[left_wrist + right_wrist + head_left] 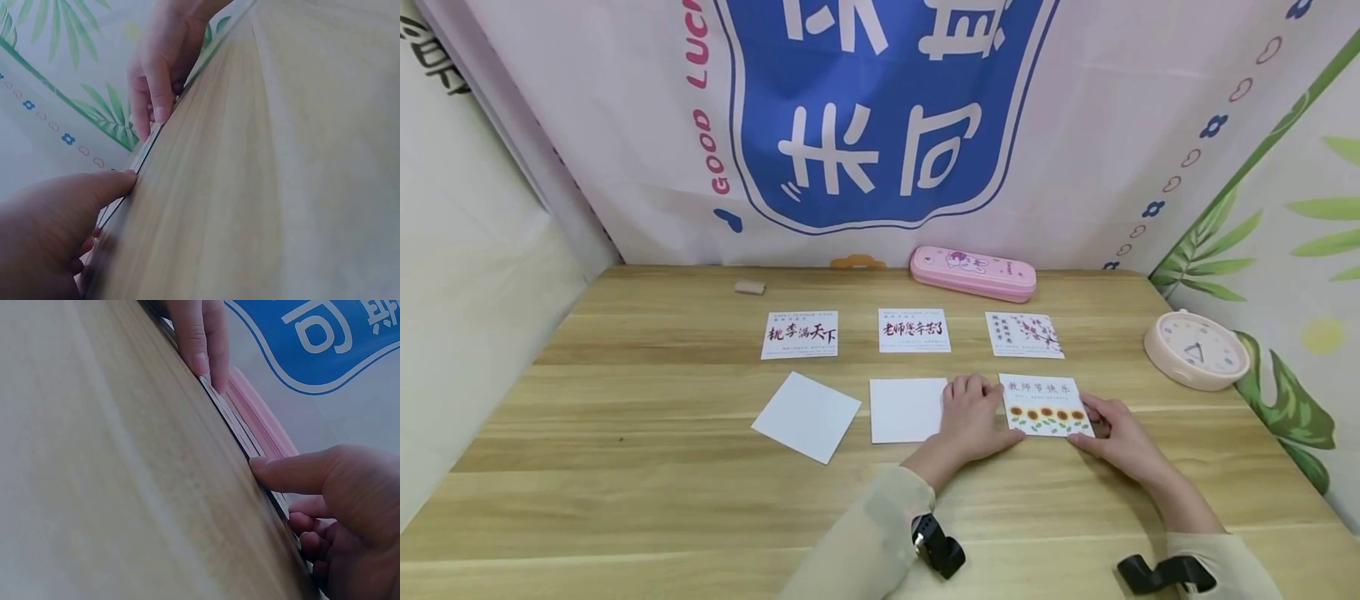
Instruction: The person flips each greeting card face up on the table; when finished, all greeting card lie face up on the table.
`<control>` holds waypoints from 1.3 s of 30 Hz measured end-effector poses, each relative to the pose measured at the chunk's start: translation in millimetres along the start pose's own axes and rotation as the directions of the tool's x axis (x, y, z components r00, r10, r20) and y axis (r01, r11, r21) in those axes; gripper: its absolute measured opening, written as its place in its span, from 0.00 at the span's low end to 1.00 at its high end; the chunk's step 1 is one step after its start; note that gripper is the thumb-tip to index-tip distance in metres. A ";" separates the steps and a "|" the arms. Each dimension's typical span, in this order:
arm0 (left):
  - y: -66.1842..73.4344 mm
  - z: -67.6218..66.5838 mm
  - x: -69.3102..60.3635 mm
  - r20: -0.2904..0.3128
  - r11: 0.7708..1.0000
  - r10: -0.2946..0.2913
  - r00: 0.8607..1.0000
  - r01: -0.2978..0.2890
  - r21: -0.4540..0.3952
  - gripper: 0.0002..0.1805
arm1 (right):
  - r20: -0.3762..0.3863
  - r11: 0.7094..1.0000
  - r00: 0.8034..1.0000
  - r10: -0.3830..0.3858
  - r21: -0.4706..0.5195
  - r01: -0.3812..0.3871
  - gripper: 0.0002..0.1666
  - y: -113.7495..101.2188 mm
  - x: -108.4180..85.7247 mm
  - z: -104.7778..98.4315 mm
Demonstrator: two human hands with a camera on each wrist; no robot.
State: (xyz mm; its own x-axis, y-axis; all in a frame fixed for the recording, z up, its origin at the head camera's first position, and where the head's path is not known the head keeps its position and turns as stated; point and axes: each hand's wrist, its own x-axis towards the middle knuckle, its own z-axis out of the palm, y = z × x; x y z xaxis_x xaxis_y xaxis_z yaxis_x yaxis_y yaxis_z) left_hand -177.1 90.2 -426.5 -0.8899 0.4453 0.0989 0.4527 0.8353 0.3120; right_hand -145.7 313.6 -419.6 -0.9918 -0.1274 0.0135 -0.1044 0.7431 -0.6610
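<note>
A white card with a row of sunflowers and Chinese lettering (1047,405) lies face up on the table, between both hands. My left hand (972,422) grips its left side, thumb at the lower left corner and index finger near the upper left. At the right side my right hand (1122,439) holds the card by its edge, thumb at the lower right corner and the other fingers curled. A blank white card (906,411) lies partly behind the left hand's fingers. In the left wrist view, the left thumb (115,184) touches the card's near edge.
Farther left lies a tilted blank card (807,417). Behind are three printed cards: left (800,335), middle (914,331) and right (1025,335). A pink pencil case (973,273), an eraser-like block (749,287) and a pink clock (1197,350) stand around them.
</note>
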 end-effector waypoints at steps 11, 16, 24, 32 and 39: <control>0.9 -1.4 -2.4 -0.009 1.000 0.024 1.000 -0.024 -0.005 0.34 | 0.003 1.000 1.000 0.017 -0.022 -0.017 0.40 -2.3 -3.2 -2.6; 1.1 -0.9 -3.1 -0.020 1.000 0.026 0.999 -0.026 -0.009 0.34 | 0.006 0.999 1.000 0.025 -0.040 -0.025 0.41 -4.1 -3.9 -3.6; 1.1 0.1 -2.7 -0.028 1.000 0.022 0.999 -0.022 -0.022 0.34 | 0.002 0.999 1.000 0.021 -0.047 -0.021 0.40 -4.9 -3.6 -4.3; -0.9 -0.2 -1.6 -0.053 0.998 0.021 0.998 -0.025 -0.061 0.33 | 0.021 1.000 1.000 0.013 0.022 -0.013 0.39 -5.1 -1.7 -7.4; -5.1 -12.0 -0.3 -0.117 0.992 0.029 0.993 -0.043 -0.119 0.31 | 0.002 0.997 1.000 -0.003 0.082 0.003 0.39 -18.0 6.0 -17.7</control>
State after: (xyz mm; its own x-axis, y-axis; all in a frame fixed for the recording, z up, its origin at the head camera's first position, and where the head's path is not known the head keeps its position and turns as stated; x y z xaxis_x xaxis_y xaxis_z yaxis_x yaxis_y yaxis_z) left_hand -179.9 82.0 -416.8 -0.8767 0.4290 0.2175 0.4809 0.7709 0.4177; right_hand -151.1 311.1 -394.3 -0.9913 -0.1306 0.0141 -0.1007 0.6864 -0.7202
